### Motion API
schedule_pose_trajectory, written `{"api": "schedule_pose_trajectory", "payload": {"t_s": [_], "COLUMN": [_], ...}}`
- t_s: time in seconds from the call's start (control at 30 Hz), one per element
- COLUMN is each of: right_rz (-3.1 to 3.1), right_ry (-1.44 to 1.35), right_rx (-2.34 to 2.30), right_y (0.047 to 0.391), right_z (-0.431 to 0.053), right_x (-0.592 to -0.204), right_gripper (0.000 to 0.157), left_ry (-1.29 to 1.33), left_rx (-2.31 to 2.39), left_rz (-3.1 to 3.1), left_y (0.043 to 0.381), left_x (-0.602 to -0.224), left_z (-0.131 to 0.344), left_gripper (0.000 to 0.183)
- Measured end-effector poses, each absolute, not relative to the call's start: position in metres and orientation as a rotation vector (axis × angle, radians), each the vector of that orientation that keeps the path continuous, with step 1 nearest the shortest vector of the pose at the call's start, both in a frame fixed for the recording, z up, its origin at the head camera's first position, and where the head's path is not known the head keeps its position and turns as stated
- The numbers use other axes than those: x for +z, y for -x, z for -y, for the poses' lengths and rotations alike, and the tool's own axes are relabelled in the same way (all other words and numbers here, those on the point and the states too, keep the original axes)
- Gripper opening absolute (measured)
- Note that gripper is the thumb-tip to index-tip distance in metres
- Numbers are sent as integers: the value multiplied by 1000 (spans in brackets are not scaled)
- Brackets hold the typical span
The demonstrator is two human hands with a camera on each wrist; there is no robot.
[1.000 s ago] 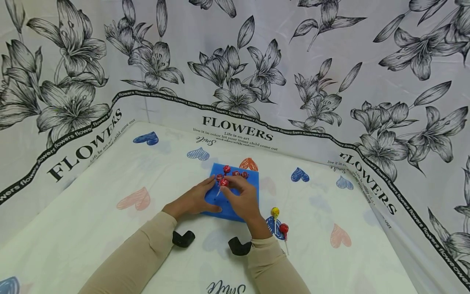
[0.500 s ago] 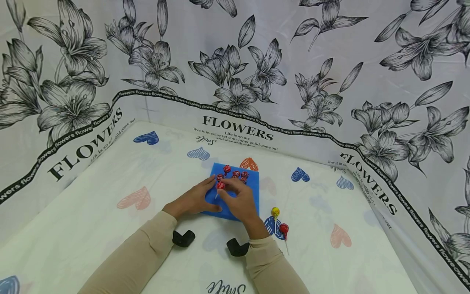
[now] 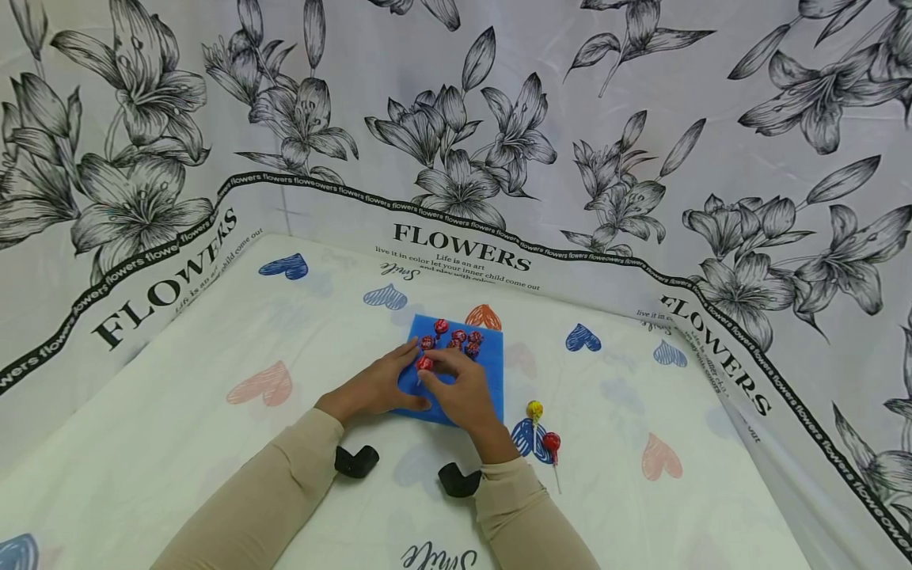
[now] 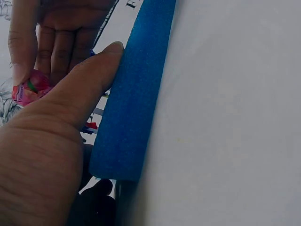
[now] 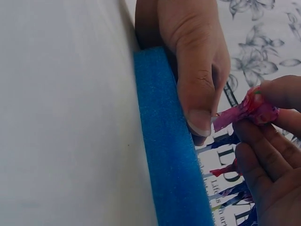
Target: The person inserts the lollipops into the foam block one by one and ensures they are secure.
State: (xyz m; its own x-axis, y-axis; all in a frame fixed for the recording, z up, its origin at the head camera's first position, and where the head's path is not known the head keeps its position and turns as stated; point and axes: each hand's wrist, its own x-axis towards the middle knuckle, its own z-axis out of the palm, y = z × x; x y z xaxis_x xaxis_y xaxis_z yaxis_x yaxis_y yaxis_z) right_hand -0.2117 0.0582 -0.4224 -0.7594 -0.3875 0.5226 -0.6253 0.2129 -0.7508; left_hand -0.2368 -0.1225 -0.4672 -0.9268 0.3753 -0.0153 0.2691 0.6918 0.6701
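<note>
A blue foam block lies on the table, with several red-wrapped lollipops standing in its far part. My left hand holds the block by its left side, thumb over the near part and fingers along the left edge. Between thumb and fingertips my right hand pinches another red lollipop over the block's left part, its stick pointing down. In the right wrist view this lollipop has its stick end beside my left thumb. Whether the stick has entered the foam is hidden.
Right of the block lie a yellow lollipop and a red lollipop on the heart-print tablecloth. A black wrist device shows by the left wrist, another black device by the right. Flower-print fabric hangs behind.
My right hand has brought the pinched lollipop a little left and down, closer to the block. My left hand has stayed in place on the block.
</note>
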Motion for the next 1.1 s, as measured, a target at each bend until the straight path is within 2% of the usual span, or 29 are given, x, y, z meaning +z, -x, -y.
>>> {"api": "schedule_pose_trajectory", "payload": {"t_s": [0.43, 0.73, 1.1], "right_rz": [2306, 2282, 2242], "right_ry": [-972, -1014, -948], "right_rx": [1541, 1476, 1282], "right_y": [205, 227, 216], "right_z": [-57, -70, -109], "right_x": [-415, -427, -372], "right_gripper": [29, 32, 35], "left_ry": [-549, -535, -477], "left_rx": [1053, 1062, 1051], "left_rz": [-2754, -2736, -2728], "left_y": [237, 236, 235], "left_x": [-466, -465, -463], "left_z": [123, 122, 121], "left_gripper": [109, 108, 109]}}
